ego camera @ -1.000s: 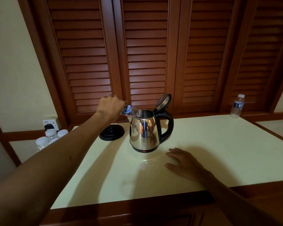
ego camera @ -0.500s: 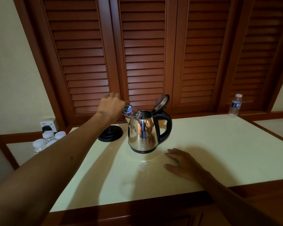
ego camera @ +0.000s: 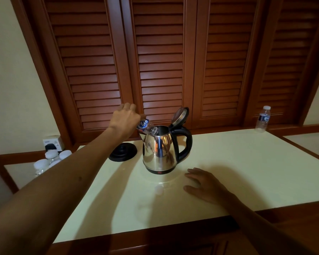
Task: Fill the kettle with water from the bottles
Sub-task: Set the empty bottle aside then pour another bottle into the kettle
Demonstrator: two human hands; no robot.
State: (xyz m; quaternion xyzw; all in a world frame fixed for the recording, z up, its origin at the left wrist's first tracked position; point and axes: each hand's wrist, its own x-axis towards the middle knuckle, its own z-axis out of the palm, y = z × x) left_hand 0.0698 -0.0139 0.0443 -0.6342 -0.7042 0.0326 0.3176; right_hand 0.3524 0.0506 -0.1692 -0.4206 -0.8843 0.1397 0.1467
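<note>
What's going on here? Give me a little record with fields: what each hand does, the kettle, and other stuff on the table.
left hand: left hand grips a small clear plastic bottle, tilted with its mouth at the kettle's opening
right hand: right hand rests flat on the cream tabletop
kettle: shiny steel kettle, lid flipped up, standing off its round black base
spare: capped water bottle at the far right
</note>
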